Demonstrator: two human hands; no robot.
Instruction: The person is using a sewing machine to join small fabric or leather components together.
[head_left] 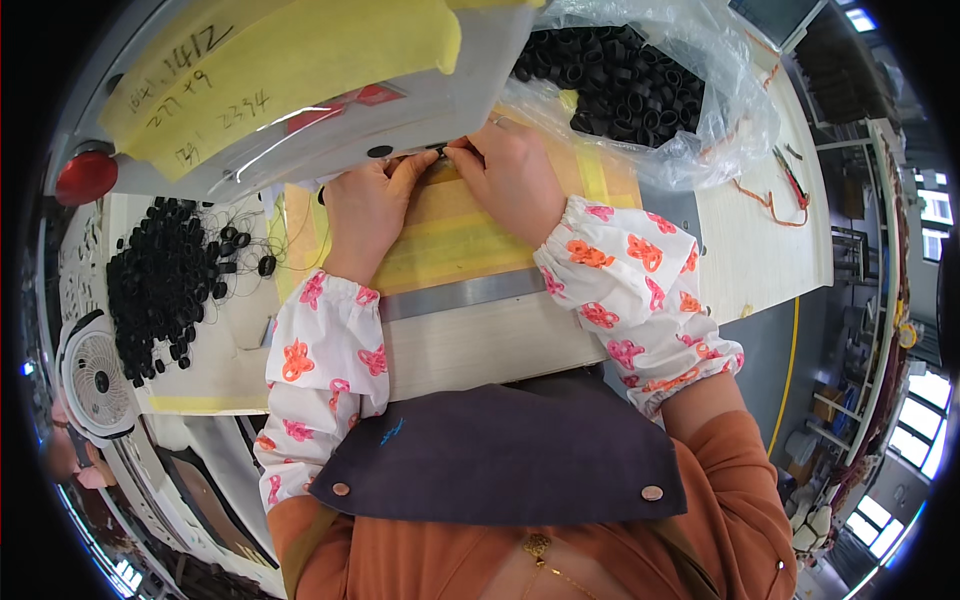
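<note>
Both hands meet at the far side of a yellow-taped work surface [440, 255], below the lower edge of a white sewing machine head [455, 95]. My left hand [362, 215] pinches a small black band piece [440, 152] between thumb and forefinger. From the other side my right hand [515, 175] holds the same piece, also in a pinch, with its fingers partly behind the machine's edge. The fingertips almost touch. Most of the black piece is covered by them, so its full shape cannot be told. White flowered sleeve covers reach both wrists.
Beyond my right hand lies a clear plastic bag [735, 120] full of black rings [630, 90]. A pile of small black loops [165, 280] with loose threads is on the left. Red-handled snips [793, 180] and orange cord lie far right. A small fan [100, 382] stands left.
</note>
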